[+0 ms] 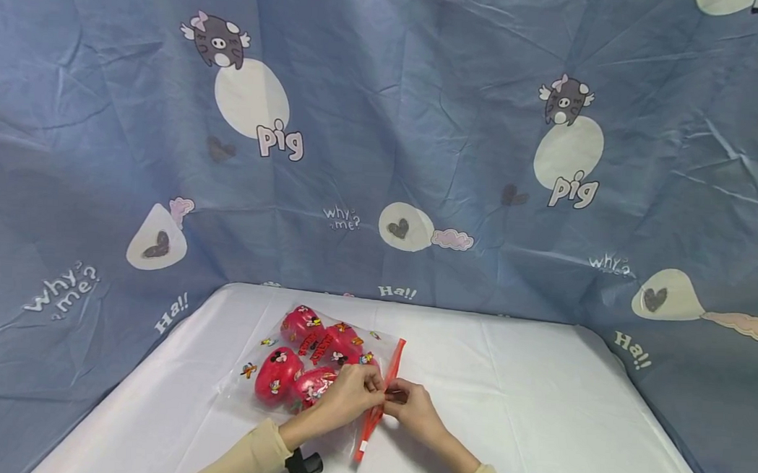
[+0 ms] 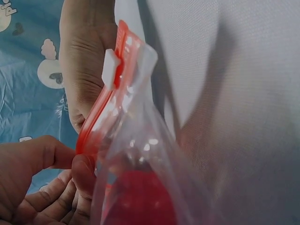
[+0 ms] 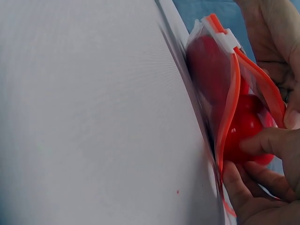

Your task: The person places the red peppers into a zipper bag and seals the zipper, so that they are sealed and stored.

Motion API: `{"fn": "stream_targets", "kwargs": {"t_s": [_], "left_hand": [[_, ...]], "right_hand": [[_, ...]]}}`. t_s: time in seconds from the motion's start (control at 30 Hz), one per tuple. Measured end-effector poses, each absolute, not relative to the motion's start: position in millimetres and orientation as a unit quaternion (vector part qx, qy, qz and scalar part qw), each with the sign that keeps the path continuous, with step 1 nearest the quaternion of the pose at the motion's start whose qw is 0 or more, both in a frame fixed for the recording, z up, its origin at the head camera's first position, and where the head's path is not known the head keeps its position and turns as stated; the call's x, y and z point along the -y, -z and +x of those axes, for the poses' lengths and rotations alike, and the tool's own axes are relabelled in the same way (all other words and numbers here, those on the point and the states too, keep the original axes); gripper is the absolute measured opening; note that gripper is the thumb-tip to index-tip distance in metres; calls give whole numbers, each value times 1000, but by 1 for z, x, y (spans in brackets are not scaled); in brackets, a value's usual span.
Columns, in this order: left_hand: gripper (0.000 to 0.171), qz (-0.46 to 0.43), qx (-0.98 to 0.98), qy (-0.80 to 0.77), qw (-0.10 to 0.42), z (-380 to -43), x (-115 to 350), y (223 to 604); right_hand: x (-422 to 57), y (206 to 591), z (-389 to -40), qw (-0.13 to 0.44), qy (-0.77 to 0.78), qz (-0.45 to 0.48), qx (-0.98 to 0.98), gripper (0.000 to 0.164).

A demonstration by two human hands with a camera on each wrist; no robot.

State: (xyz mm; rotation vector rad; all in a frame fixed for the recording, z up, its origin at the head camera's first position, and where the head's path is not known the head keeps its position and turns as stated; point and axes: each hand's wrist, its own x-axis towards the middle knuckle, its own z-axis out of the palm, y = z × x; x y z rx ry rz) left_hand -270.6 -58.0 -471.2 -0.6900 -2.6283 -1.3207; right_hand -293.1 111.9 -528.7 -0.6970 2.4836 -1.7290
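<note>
A clear slider zip bag (image 1: 246, 387) printed with cartoon figures lies on the table, holding several shiny red rounded objects (image 1: 277, 376). Along its right side runs an orange-red zip strip (image 1: 367, 427) with a white slider (image 2: 111, 70) near the close end. My left hand (image 1: 351, 392) reaches over the bag and pinches the strip between thumb and finger. From the right, my right hand (image 1: 415, 411) grips the opposite edge of the mouth. In the right wrist view the two strip halves stand apart below the slider, and my right thumb (image 3: 265, 143) is in front of the red objects.
A white cloth covers the table (image 1: 488, 373). Behind it and at both sides hangs a blue curtain (image 1: 358, 156) with pig prints. Black wrist camera mounts (image 1: 303, 465) sit under the beige sleeves (image 1: 251, 454).
</note>
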Motion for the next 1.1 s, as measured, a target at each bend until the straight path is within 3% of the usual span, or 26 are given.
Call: {"fn": "stream_targets", "kwargs": {"t_s": [0.23, 0.57, 0.87, 1.1], "left_hand": [[10, -232, 869, 432, 60, -271, 58, 472], [6, -237, 877, 414, 57, -271, 60, 470], [5, -233, 876, 417, 57, -267, 60, 463], [10, -243, 894, 374, 37, -253, 66, 460]], "right_hand": [[-116, 524, -292, -2, 565, -187, -804, 22], [-119, 481, -275, -34, 600, -145, -786, 25], [-125, 475, -273, -31, 617, -125, -776, 24], [-130, 494, -279, -18, 590, -125, -797, 24]]}}
